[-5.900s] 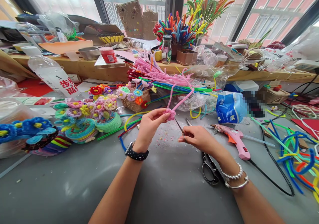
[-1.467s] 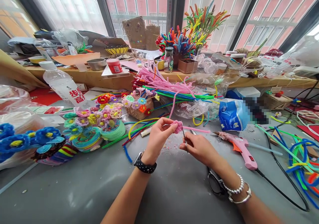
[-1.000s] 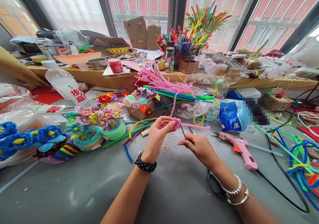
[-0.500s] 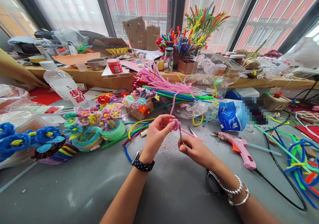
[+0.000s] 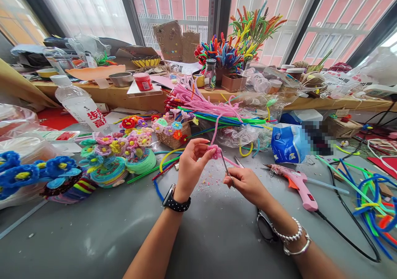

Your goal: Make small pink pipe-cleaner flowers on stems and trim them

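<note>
Two bare hands meet above a grey tabletop (image 5: pixel 214 237), which spreads around the left forearm and ends at a crowded ledge (image 5: pixel 119 94) at the back. The left hand's (image 5: pixel 190 169) grip pinches one pink curl (image 5: pixel 214 151) in mid-air, two strands trailing from it; the right hand's (image 5: pixel 248 184) grip closes on one thin metal tool (image 5: pixel 226 167), tip at the curl. Clutter narrows the right side: one pair of scissors (image 5: pixel 265 226) partly under the forearm, one glue gun (image 5: pixel 300 184), one tissue pack (image 5: pixel 287 143).
</note>
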The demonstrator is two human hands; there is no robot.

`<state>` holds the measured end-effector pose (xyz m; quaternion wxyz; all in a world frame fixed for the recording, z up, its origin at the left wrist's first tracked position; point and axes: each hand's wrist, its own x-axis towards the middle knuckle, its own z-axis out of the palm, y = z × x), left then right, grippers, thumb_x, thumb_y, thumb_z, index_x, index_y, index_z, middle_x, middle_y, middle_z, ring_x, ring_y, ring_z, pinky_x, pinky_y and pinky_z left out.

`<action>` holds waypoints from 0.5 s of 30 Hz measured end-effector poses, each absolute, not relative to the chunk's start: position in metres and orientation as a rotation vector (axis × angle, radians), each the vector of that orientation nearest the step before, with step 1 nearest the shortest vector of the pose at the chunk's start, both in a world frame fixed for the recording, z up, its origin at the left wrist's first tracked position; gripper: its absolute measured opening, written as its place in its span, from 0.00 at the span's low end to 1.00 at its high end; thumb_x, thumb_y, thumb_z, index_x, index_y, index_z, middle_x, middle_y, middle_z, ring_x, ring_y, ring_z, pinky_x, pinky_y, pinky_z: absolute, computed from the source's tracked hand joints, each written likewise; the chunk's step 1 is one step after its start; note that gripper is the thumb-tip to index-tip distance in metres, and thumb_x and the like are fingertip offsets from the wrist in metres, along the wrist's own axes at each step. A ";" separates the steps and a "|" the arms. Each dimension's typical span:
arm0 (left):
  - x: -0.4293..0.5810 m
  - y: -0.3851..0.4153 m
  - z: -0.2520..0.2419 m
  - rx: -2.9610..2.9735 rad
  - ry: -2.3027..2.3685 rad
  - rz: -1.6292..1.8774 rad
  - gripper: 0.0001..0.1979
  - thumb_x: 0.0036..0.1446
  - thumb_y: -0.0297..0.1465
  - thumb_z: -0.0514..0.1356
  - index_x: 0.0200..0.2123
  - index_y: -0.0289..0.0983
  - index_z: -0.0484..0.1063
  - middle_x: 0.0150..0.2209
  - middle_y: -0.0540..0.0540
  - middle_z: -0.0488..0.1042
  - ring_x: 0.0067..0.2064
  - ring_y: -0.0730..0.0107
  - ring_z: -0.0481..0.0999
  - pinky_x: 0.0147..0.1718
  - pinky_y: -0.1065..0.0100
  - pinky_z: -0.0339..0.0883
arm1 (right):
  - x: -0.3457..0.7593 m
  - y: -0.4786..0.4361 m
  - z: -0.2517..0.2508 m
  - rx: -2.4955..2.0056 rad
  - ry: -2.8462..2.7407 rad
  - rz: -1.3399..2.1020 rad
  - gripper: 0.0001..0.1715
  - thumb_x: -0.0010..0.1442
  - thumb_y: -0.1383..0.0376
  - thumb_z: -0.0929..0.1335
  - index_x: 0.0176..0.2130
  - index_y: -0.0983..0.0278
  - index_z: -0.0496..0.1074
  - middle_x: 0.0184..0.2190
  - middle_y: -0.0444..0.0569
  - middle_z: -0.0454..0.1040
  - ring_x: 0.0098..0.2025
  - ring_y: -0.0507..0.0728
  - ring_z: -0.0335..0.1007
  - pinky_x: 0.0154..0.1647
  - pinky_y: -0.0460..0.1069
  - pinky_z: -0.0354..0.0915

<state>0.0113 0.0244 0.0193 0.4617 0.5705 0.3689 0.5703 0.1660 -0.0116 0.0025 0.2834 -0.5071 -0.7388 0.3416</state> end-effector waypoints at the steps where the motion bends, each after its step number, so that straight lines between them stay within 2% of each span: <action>1: 0.011 0.025 0.019 1.418 0.911 1.404 0.13 0.45 0.32 0.61 0.36 0.37 0.64 0.30 0.48 0.73 0.32 0.71 0.73 0.34 0.70 0.66 | 0.167 -0.011 0.002 -1.350 -1.972 0.918 0.23 0.55 0.52 0.59 0.17 0.64 0.58 0.16 0.41 0.60 0.22 0.49 0.57 0.23 0.43 0.51; 8: 0.011 0.025 0.019 1.436 0.939 1.452 0.12 0.46 0.32 0.60 0.36 0.36 0.64 0.31 0.48 0.73 0.33 0.72 0.74 0.33 0.71 0.67 | 0.167 -0.011 -0.002 -1.375 -1.926 0.927 0.22 0.55 0.57 0.59 0.15 0.64 0.56 0.16 0.41 0.62 0.21 0.49 0.58 0.23 0.42 0.51; 15: 0.013 0.025 0.018 1.464 0.945 1.434 0.12 0.46 0.31 0.60 0.36 0.36 0.64 0.30 0.47 0.74 0.31 0.71 0.75 0.33 0.70 0.68 | 0.166 -0.012 -0.002 -1.478 -1.955 0.860 0.20 0.51 0.53 0.63 0.19 0.65 0.61 0.16 0.38 0.55 0.20 0.47 0.48 0.20 0.42 0.46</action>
